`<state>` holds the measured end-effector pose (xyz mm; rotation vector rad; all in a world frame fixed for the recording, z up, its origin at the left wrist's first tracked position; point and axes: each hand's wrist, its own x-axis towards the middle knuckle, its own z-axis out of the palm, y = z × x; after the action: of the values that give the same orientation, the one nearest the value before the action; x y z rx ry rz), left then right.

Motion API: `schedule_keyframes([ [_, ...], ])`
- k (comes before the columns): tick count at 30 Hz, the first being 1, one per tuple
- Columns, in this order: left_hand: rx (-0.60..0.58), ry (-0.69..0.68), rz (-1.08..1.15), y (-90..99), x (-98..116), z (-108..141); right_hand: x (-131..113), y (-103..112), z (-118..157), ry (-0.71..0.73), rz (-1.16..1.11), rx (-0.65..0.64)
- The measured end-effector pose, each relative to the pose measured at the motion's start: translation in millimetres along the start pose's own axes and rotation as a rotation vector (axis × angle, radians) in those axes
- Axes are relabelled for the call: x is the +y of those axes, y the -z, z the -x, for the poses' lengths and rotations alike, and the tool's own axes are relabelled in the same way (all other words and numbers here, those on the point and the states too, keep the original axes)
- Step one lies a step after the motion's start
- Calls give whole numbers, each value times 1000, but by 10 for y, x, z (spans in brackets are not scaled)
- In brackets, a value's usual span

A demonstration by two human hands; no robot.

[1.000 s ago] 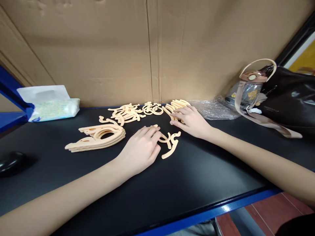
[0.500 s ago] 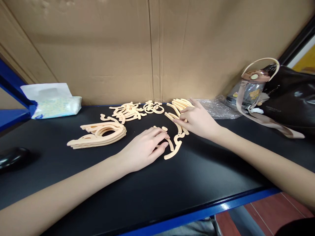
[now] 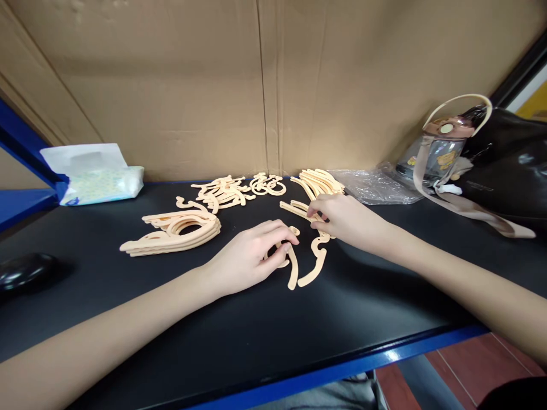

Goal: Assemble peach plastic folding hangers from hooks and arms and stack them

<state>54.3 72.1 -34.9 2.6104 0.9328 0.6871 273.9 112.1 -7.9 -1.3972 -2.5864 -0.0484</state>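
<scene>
My left hand (image 3: 252, 253) rests low over the table, thumb and index finger closed on a cream curved plastic hanger arm (image 3: 293, 270). A small cream piece (image 3: 294, 230) lies just beyond its fingertips. My right hand (image 3: 342, 219) has its fingers curled down on another curved hanger arm (image 3: 314, 213) at the near end of the loose arms; its grip is partly hidden. Between the hands lies a hook-shaped piece (image 3: 318, 246) beside a further curved arm (image 3: 311, 270). A stack of folded hangers (image 3: 171, 245) sits left of my left hand.
Behind are a heap of cream hooks and arms (image 3: 224, 192), several ring-shaped pieces (image 3: 267, 185) and a bundle of arms (image 3: 320, 181). A tissue pack (image 3: 102, 182) and black mouse (image 3: 28, 272) stand left. Right are a clear plastic bag (image 3: 371, 188), strapped bottle (image 3: 440, 154) and black bag (image 3: 508, 171).
My right hand has drawn back toward me from the bundle, its fingers now curled. The curved arm at my left hand has swung toward me, and the hook-shaped piece has shifted slightly right.
</scene>
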Motion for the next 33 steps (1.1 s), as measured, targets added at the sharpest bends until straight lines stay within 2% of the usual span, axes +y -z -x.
schedule_keyframes([
  [4,-16,14,31,-15,-18,-10,-40,18,24,73,-209,-19],
  [10,-42,-50,74,-35,-64,-9,4,-143,-63,174,-378,69],
  [14,-7,-56,108,-20,-79,-20,92,-145,-114,214,-551,18],
  [18,34,-7,129,-2,-84,-23,138,42,-125,290,-413,33],
  [23,57,33,141,-5,-80,19,110,193,-53,364,-274,-107],
  [27,74,67,76,16,-55,84,92,163,51,401,-225,-147],
  [30,96,80,68,47,-33,124,85,106,104,357,-238,-163],
  [33,108,76,114,62,-16,129,28,30,139,306,-292,-92],
])
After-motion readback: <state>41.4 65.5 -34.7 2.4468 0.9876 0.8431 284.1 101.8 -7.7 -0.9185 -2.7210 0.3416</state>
